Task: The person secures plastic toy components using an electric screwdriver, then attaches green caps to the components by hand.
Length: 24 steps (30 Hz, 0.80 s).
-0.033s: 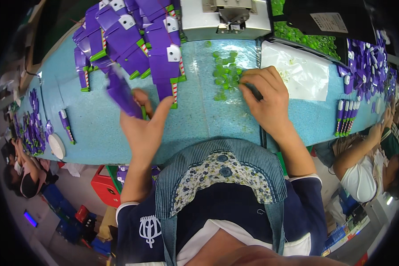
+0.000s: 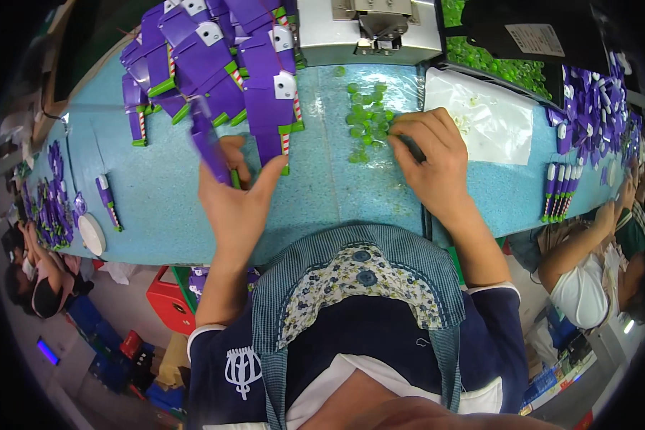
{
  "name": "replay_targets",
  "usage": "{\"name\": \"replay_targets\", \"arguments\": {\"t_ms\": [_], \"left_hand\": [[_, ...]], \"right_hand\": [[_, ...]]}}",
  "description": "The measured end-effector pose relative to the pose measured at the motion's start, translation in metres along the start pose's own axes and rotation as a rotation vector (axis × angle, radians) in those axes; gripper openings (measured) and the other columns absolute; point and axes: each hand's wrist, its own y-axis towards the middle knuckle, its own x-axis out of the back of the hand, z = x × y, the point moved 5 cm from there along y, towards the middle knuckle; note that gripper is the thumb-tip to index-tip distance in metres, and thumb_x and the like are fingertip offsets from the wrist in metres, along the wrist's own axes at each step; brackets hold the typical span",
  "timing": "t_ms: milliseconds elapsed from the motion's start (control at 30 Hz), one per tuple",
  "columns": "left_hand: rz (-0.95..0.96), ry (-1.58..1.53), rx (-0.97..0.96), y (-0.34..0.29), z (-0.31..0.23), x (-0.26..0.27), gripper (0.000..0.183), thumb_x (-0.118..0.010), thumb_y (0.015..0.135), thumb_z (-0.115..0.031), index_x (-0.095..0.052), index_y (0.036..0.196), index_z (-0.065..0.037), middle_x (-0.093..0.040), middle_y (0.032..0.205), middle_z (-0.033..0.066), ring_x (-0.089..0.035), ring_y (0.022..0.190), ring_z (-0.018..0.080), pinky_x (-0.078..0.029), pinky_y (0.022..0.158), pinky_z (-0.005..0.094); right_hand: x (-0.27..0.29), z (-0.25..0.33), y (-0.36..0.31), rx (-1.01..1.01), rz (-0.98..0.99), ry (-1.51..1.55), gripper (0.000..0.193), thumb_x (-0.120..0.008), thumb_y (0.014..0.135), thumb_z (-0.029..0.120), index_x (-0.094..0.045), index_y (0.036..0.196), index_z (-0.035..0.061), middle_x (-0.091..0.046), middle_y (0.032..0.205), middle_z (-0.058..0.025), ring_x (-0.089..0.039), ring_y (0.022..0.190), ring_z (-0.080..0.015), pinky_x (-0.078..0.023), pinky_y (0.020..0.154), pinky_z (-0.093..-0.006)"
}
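Observation:
My left hand (image 2: 229, 204) grips a purple plastic piece (image 2: 206, 143) that tilts up and to the left, blurred by motion. A bit of green shows by the fingers. Beyond it lies a pile of flat purple plastic parts (image 2: 226, 54) with green ends, white corners and red-and-white striped edges; one part reaches close to my left thumb. My right hand (image 2: 437, 161) rests at the right edge of a loose cluster of small, clear green discs (image 2: 368, 118). Its thumb and fingertips are curled together, and whatever they may hold is hidden.
Behind the discs stands a metal machine (image 2: 369, 32). A white plastic sheet (image 2: 480, 115) and a black bin of green discs (image 2: 512, 68) are at right. Several finished-looking purple pieces (image 2: 560, 192) lie in a row near a co-worker's arm (image 2: 577, 247). A white round lid (image 2: 92, 235) sits left.
My left hand has shifted slightly to the right, and the purple piece in it has swung more upright. My right hand stays almost still by the green discs.

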Motion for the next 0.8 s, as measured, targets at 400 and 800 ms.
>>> {"name": "replay_targets", "arguments": {"t_ms": [400, 800], "left_hand": [[0.48, -0.778, 0.244, -0.016, -0.029, -0.031, 0.028, -0.064, 0.082, -0.006, -0.058, 0.108, 0.002, -0.065, 0.095, 0.0104, -0.059, 0.078, 0.0123, -0.047, 0.067, 0.0247], [0.643, -0.88, 0.334, -0.021, -0.052, -0.073, 0.025, -0.072, 0.081, -0.007, -0.06, 0.102, -0.002, -0.062, 0.091, 0.0013, -0.057, 0.082, 0.0077, -0.047, 0.07, 0.0225]], "right_hand": [[0.02, 0.014, -0.009, -0.404, 0.023, 0.872, 0.022, -0.061, 0.077, -0.008, -0.064, 0.098, -0.0023, -0.062, 0.097, -0.0112, -0.061, 0.083, -0.0148, -0.05, 0.072, -0.0254], [0.031, 0.05, -0.007, 0.046, -0.045, 0.349, 0.036, -0.069, 0.072, -0.007, -0.059, 0.106, -0.0047, -0.065, 0.092, -0.0158, -0.061, 0.07, -0.0237, -0.049, 0.06, -0.0307]]}}
